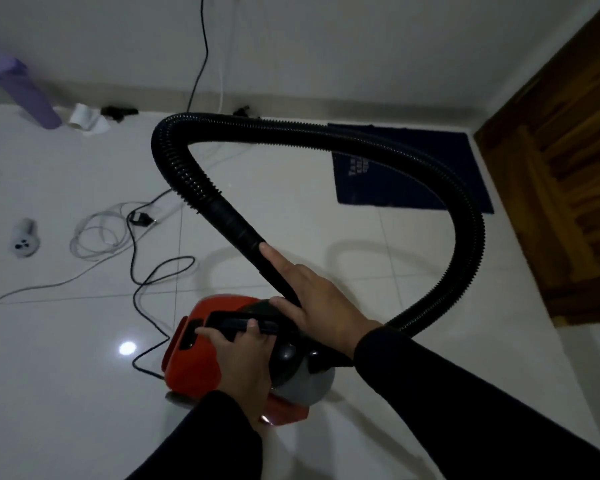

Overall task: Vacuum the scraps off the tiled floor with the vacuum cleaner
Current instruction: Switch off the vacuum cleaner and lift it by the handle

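A small red and grey vacuum cleaner [194,362] sits on the white tiled floor [395,265] right below me. My left hand [243,351] grips the black carry handle [232,322] on top of it. My right hand [312,299] holds the smooth black tube [243,230] at the hose's end, forefinger stretched along it. From there the ribbed black hose [465,216] loops up, right and back down behind my right forearm. The tube's tip is hidden by my hands. I cannot make out any scraps on the tiles.
The vacuum's black power cord [153,282] trails left across the floor beside a coiled white cable [94,237]. A purple roll [25,95], a paper roll [84,119] and a small grey device [24,239] lie at left. A dark blue mat [406,174] lies by a wooden door [561,174].
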